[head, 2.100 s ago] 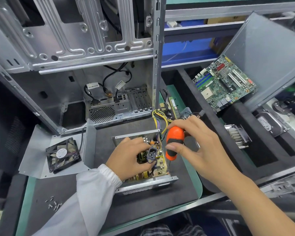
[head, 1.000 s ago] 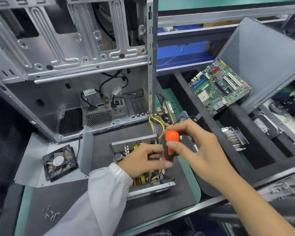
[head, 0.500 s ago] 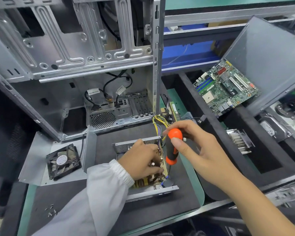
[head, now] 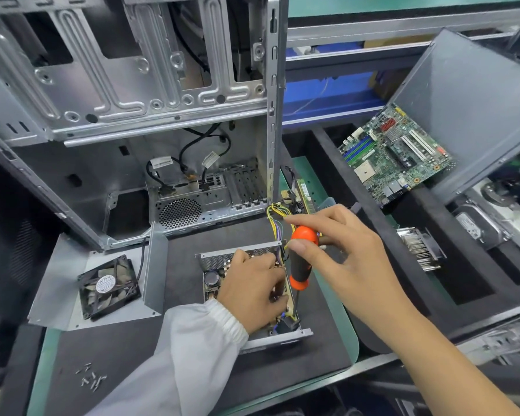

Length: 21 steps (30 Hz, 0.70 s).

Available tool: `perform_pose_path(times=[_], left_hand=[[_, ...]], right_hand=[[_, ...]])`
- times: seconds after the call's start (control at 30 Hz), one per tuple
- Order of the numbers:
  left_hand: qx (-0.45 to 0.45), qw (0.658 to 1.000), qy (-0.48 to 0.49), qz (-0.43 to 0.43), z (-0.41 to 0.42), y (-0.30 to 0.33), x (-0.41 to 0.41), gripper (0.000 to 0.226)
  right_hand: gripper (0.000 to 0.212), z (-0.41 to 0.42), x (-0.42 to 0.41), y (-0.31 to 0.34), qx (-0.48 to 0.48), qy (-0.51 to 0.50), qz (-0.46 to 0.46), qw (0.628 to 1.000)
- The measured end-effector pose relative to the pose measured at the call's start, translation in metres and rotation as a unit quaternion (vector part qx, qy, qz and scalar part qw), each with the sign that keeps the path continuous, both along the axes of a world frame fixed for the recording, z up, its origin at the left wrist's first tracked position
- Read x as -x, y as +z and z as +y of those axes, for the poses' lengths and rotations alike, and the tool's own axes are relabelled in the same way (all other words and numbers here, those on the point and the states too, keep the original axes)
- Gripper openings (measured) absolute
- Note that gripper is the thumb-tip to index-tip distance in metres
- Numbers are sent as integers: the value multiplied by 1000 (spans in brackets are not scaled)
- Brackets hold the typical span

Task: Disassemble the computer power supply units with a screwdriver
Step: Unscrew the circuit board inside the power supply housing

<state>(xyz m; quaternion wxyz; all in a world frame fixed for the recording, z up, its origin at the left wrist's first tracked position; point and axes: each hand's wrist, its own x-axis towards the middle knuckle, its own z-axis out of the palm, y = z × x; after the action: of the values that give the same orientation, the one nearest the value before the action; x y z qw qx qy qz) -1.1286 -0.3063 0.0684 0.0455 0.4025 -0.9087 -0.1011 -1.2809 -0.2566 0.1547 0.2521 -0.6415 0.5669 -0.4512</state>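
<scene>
An open power supply unit (head: 222, 259) lies on the dark mat, its lid off and its circuit board showing. My left hand (head: 252, 292), in a white sleeve, rests inside it with fingers curled over the board's parts, hiding most of them. My right hand (head: 342, 253) pinches the top of an orange and black screwdriver (head: 300, 262), which stands almost upright. Its shaft reaches down to the near right corner of the unit. Yellow and purple wires (head: 275, 217) run out of the unit's far end.
An empty computer case (head: 132, 100) stands behind the mat. A black fan (head: 108, 286) lies on a bent metal cover (head: 57, 295) at the left. Several loose screws (head: 90, 378) sit near the front left. A motherboard (head: 394, 154) and a heatsink (head: 421, 247) lie in foam trays at the right.
My left hand has settled deeper over the board. The screwdriver has come more upright, with its tip lowered to the unit's near right corner and my fingers on its top.
</scene>
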Motion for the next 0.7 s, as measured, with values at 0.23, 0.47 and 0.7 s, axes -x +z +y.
perform_pose_path(times=[0.23, 0.47, 0.7], left_hand=[[5, 999, -26, 41, -3, -3, -5, 25], [-4, 999, -43, 17, -4, -2, -7, 32], [-9, 999, -37, -3, -5, -5, -7, 33]], right_hand=[[19, 5, -3, 1, -37, 45, 9, 998], [21, 4, -10, 1, -33, 16, -48, 998], [23, 14, 2, 6, -26, 48, 3, 999]])
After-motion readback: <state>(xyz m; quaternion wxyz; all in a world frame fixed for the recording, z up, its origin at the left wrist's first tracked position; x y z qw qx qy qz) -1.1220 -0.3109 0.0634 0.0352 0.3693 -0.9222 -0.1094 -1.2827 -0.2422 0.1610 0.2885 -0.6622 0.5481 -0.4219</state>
